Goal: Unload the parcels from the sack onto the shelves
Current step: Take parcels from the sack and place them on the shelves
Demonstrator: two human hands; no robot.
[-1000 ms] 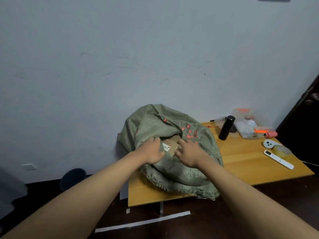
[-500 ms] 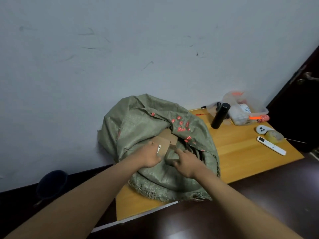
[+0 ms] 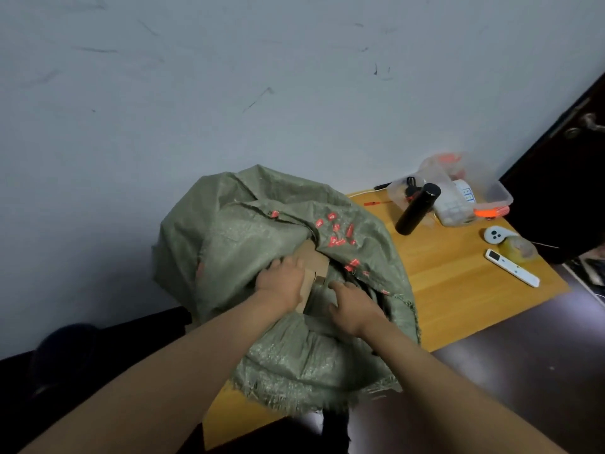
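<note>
A green woven sack (image 3: 262, 231) with red print lies on the left half of a wooden table (image 3: 458, 276). Brown cardboard of a parcel (image 3: 316, 262) shows in the sack's mouth. My left hand (image 3: 281, 283) lies on the parcel at the opening, fingers curled over its left edge. My right hand (image 3: 352, 306) rests on the sack's lower lip just right of the parcel, pressing the cloth down. The rest of the parcel is hidden inside the sack. No shelves are in view.
On the table's right stand a black bottle (image 3: 417, 209), a clear plastic tub (image 3: 458, 191) of small items, a white remote (image 3: 512, 267) and a white controller (image 3: 496, 233). A dark door (image 3: 563, 178) is at right. The wall runs behind; the floor is dark.
The view has shifted left and down. My left hand has slid further onto the parcel, covering its white label. My right hand has moved lower onto the sack's lip.
</note>
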